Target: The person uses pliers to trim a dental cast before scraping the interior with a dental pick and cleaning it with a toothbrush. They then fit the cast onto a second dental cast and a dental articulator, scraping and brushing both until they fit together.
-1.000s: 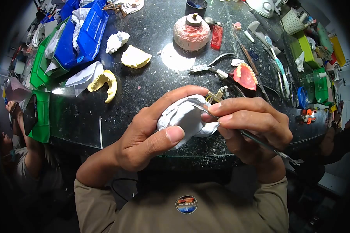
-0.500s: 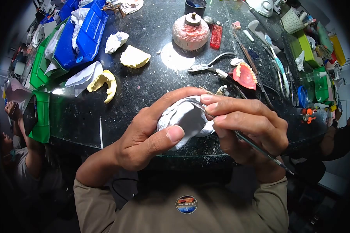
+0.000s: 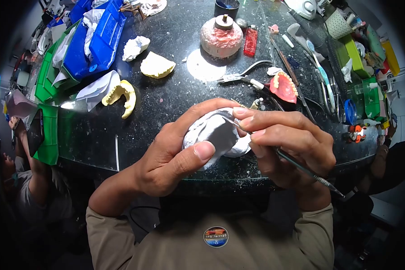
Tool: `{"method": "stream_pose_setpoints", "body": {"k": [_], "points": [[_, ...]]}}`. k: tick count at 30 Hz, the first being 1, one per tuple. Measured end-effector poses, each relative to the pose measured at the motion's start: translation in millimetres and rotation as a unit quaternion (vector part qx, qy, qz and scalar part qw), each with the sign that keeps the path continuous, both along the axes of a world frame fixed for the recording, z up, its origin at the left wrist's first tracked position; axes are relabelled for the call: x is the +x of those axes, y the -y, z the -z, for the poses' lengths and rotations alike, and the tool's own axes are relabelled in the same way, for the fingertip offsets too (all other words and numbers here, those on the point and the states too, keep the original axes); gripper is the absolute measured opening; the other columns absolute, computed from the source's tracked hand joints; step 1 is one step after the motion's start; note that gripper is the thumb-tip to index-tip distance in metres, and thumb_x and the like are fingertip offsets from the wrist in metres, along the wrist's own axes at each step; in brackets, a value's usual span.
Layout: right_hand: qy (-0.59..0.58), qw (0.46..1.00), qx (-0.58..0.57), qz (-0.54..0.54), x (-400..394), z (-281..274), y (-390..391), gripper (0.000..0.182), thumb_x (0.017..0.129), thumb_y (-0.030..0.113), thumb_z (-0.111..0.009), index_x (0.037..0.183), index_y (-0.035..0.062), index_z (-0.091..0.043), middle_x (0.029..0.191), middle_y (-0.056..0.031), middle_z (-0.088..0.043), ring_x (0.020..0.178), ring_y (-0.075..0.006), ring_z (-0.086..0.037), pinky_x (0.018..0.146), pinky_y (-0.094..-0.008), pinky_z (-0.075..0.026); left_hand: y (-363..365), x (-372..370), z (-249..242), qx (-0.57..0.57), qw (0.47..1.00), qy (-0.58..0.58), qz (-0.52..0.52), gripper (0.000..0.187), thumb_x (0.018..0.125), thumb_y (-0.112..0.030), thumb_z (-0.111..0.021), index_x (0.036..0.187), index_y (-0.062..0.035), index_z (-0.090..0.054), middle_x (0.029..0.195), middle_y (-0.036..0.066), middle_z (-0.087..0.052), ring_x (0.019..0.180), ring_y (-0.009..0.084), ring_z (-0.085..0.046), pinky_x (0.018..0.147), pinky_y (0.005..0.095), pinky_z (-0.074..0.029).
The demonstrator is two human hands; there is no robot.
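White plaster cast in one hand, thin metal pick in the other

So I'm standing here watching a person in a brown shirt (image 3: 175, 243) at a black, crumb-speckled tabletop (image 3: 90, 144); the left hand (image 3: 171, 157) is curled partway closed around a rough, rounded white plaster cast (image 3: 222, 137), thumb pressed across its near face, index finger stretched along the far edge; the cast sits right between the two hands, over the near edge of the table.

The right hand (image 3: 294, 144) has a slim, silvery metal hand tool (image 3: 301, 166) pinched pen-style, thumb and fingertips closed tight on it; its working end is up at the cast's upper right edge, and the fingers partly hide the contact, so I can't tell how deep it goes; the other end points down and out to the right.

Further back there's a yellow horseshoe-shaped model (image 3: 129, 104) off to the left, a pale yellow chunky cast (image 3: 156, 66) above it, and a crumpled-looking white lump (image 3: 136, 47) near that; then a squat, round pink-and-white pot with a metal cap (image 3: 221, 42), with a red rectangular block (image 3: 250, 41) just beside it; a pink denture plate with cream teeth (image 3: 284, 91) lies beyond the right hand, near a blue-and-white toothbrush (image 3: 322, 74).
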State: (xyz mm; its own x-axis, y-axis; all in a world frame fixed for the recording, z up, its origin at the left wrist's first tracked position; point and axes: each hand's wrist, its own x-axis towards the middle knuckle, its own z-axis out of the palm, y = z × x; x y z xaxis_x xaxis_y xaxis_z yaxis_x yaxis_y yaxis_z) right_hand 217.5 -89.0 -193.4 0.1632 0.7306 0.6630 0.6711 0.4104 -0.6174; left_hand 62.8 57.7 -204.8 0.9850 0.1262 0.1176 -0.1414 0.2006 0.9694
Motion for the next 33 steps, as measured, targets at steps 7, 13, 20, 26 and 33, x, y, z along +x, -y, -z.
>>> {"method": "stream_pose_setpoints", "body": {"k": [7,13,20,26,33], "points": [[0.017,0.999,0.023,0.022,-0.1,4.4,-1.7,0.016,0.08,-0.003,-0.071,0.094,-0.0024,-0.066,0.092,-0.0181,-0.069,0.08,-0.0239,-0.071,0.068,-0.032,-0.059,-2.7,-0.1,3.7,0.042,0.999,-0.005,-0.006,0.054,0.096,-0.023,-0.046,0.14,0.0059,-0.033,0.132,0.02,-0.051,0.122,0.0248,-0.051,0.103,0.0364,-0.038],[-0.019,0.999,0.045,0.017,0.1,5.9,-2.0,0.017,0.078,-0.004,-0.072,0.094,-0.0028,-0.066,0.09,-0.0174,-0.069,0.08,-0.0246,-0.071,0.067,-0.0319,-0.059,0.2,1.5,4.2,0.064,0.997,0.018,-0.027,0.052,0.095,-0.021,-0.046,0.139,0.0054,-0.035,0.128,0.019,-0.054,0.118,0.0237,-0.054,0.101,0.0352,-0.04],[0.023,0.999,0.002,0.022,1.0,1.2,-0.9,0.017,0.078,-0.003,-0.072,0.094,-0.0019,-0.067,0.09,-0.0169,-0.069,0.081,-0.0242,-0.071,0.067,-0.0319,-0.06,-1.9,0.6,-3.7,0.057,0.995,-0.074,-0.021,0.065,0.09,-0.034,-0.05,0.139,0.0068,-0.035,0.134,0.018,-0.048,0.123,0.0232,-0.049,0.102,0.0345,-0.038],[-0.014,0.999,0.032,0.024,-1.7,4.8,-1.9,0.016,0.079,-0.003,-0.072,0.094,-0.0018,-0.067,0.09,-0.016,-0.069,0.08,-0.0234,-0.071,0.067,-0.0315,-0.06,0.8,2.8,5.1,0.082,0.996,0.002,-0.046,0.056,0.093,-0.027,-0.048,0.137,0.0062,-0.038,0.124,0.018,-0.056,0.112,0.0225,-0.057,0.096,0.0334,-0.043],[0.008,0.999,0.017,0.03,-1.2,4.7,-2.9,0.016,0.079,-0.003,-0.072,0.094,-0.0014,-0.067,0.09,-0.0158,-0.069,0.08,-0.0237,-0.071,0.067,-0.0309,-0.06,-3.9,1.3,7.4,0.118,0.992,0.015,-0.037,0.051,0.095,-0.024,-0.047,0.136,0.0059,-0.039,0.119,0.018,-0.06,0.107,0.0218,-0.06,0.093,0.0331,-0.045]]}}
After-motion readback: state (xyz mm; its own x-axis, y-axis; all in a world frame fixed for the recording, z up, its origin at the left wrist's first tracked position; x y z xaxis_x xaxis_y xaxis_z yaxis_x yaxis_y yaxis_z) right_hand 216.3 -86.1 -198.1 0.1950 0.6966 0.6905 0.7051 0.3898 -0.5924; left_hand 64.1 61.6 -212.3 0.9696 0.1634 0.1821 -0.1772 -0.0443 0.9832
